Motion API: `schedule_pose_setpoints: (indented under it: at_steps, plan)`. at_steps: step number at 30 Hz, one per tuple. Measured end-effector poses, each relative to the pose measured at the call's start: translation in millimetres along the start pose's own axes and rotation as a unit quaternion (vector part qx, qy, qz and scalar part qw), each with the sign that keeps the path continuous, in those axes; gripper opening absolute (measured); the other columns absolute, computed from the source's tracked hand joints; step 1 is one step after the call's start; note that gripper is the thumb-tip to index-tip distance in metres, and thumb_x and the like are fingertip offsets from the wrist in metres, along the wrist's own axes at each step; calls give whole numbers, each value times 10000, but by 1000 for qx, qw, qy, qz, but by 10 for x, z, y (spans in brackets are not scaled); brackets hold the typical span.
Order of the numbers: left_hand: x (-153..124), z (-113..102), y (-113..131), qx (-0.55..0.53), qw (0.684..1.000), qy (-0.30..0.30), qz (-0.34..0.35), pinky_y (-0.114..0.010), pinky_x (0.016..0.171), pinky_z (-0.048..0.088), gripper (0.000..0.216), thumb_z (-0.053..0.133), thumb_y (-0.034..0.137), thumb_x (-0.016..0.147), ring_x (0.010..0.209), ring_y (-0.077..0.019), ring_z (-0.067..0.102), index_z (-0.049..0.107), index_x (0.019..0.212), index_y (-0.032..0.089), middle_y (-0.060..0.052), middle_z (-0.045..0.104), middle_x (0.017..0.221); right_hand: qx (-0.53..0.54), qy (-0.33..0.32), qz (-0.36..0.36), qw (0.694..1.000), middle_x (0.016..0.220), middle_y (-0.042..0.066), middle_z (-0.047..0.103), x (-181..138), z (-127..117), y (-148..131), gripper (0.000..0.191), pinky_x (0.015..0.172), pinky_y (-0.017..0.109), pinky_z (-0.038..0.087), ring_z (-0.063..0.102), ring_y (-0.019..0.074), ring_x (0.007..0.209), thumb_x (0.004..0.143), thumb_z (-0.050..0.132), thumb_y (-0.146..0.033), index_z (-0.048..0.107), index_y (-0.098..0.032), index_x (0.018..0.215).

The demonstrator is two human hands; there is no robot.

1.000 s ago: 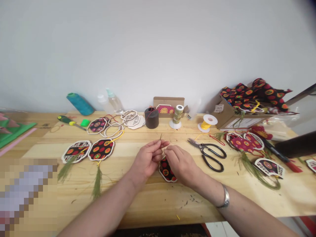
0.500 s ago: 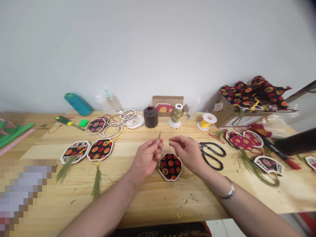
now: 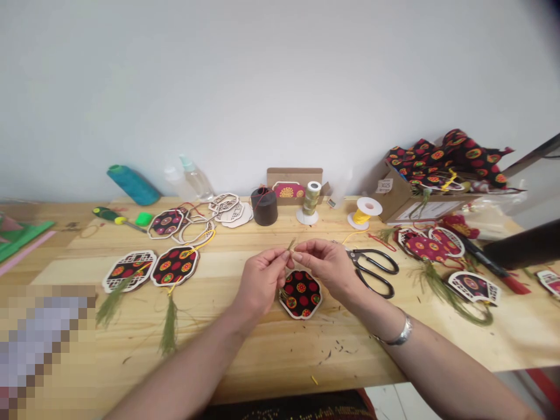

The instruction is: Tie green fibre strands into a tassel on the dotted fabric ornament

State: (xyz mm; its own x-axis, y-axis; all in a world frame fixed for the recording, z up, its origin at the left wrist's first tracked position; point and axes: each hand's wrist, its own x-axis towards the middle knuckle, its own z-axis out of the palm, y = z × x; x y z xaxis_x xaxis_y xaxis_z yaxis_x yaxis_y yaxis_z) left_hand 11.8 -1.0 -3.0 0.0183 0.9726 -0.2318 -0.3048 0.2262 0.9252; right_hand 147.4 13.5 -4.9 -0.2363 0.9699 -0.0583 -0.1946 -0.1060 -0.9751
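Observation:
My left hand (image 3: 261, 280) and my right hand (image 3: 331, 268) meet above the wooden table (image 3: 271, 350), both pinching a thin olive-green tassel of thread (image 3: 290, 245) between fingertips. Right under them lies a lantern-shaped ornament (image 3: 301, 294) with black fabric and red-orange dots in a pale wooden frame. A silver bracelet (image 3: 398, 337) sits on my right wrist. Black scissors (image 3: 371, 269) lie just to the right of my right hand.
Finished ornaments with green tassels (image 3: 151, 271) lie at left; more (image 3: 441, 251) at right beside a cardboard box of dotted fabric (image 3: 437, 169). Along the back stand a teal thread cone (image 3: 131, 184), clear bottles (image 3: 192, 181), a dark spool (image 3: 265, 206), green thread spool (image 3: 311, 201) and yellow cord spool (image 3: 364, 213).
My hands separated half a second ago, uncovering the ornament, then came back together. Both now pinch the green tassel thread above it.

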Motion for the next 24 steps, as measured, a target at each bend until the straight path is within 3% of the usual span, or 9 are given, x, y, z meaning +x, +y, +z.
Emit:
schedule_pose_setpoints:
  at_steps: [9, 24]
  plan:
    - [-15, -20, -7, 37, 999, -38, -9, -176, 386, 248, 174, 644, 283, 714, 414, -22, 333, 691, 707, 116, 3, 565, 594, -43, 41, -5, 998, 553, -26, 607, 11, -15, -19, 141, 442, 188, 381, 465, 57, 457, 679, 707, -286, 649, -158, 658]
    - [-8, -31, -18, 47, 997, -55, -24, -174, 384, 246, 167, 641, 269, 719, 410, -23, 341, 669, 653, 117, 23, 490, 538, -30, 61, 10, 998, 607, -6, 620, 36, -23, -12, 161, 448, 203, 344, 461, 63, 491, 654, 714, -295, 642, -151, 645]
